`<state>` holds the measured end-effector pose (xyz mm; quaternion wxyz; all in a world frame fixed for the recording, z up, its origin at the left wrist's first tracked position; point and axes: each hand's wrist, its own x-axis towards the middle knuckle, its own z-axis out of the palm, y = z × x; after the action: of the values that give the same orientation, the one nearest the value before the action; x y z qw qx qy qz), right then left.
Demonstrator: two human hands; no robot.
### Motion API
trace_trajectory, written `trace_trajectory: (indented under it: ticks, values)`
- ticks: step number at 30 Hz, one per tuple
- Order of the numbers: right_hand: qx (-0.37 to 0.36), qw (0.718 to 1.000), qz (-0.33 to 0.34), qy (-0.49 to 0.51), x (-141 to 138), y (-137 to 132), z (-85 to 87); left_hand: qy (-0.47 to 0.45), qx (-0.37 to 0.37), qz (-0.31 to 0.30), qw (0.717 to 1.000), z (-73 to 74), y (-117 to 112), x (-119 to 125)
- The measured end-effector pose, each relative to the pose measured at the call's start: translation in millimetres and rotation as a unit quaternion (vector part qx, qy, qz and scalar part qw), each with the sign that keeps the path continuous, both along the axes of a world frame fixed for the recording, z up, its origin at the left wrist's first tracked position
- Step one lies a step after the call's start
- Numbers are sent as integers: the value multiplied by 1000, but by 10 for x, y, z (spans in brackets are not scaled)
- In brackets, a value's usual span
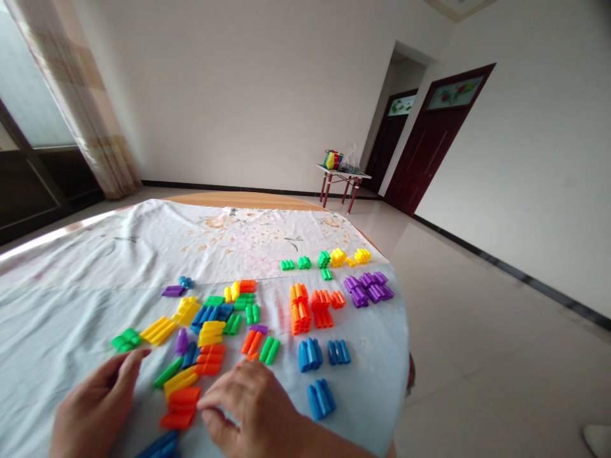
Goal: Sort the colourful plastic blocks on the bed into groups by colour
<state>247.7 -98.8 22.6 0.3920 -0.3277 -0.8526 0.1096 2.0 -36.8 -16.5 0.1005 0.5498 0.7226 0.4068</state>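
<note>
My left hand [98,401] is at the left of the loose plastic blocks, thumb and forefinger drawn together beside a green block [126,340]. Whatever sits between those fingertips, if anything, is hidden. My right hand [255,401] hangs over the near part of the table with curled fingers. Its thumb and forefinger tips come together at the right edge of an orange block [181,407]; I cannot make out what they pinch. Around the hands lie a yellow block [180,380], another orange block [210,360], a purple piece [182,342] and a dark blue block [160,445], all made of ribbed tubes.
Colour groups stand on the right: orange blocks [300,312], blue blocks [311,353], purple blocks [367,289], green blocks [304,262] and yellow blocks [338,257]. A flowered tablecloth [238,238] covers the round table. Beyond it, a small table [344,173] carries bags.
</note>
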Motion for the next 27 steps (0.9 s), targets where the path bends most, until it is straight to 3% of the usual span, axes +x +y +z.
trace_trajectory:
  ticks: [4, 7, 13, 20, 27]
  values:
    - [20, 1000, -21, 1, -24, 25, -191, -60, -85, 21, 994, 177, -45, 127]
    - [21, 999, -37, -4, -13, 28, -264, -83, -104, 29, 991, 183, -16, 143]
    - [-4, 997, -72, 15, 0, 30, -282, -117, -92, 30, 988, 91, 32, 87]
    - [-17, 992, -119, 40, 75, 41, -270, -145, -30, 10, 989, 214, -46, 214]
    - [-16, 986, -162, 22, 100, 84, -354, -189, 3, -19, 982, 196, -81, 251]
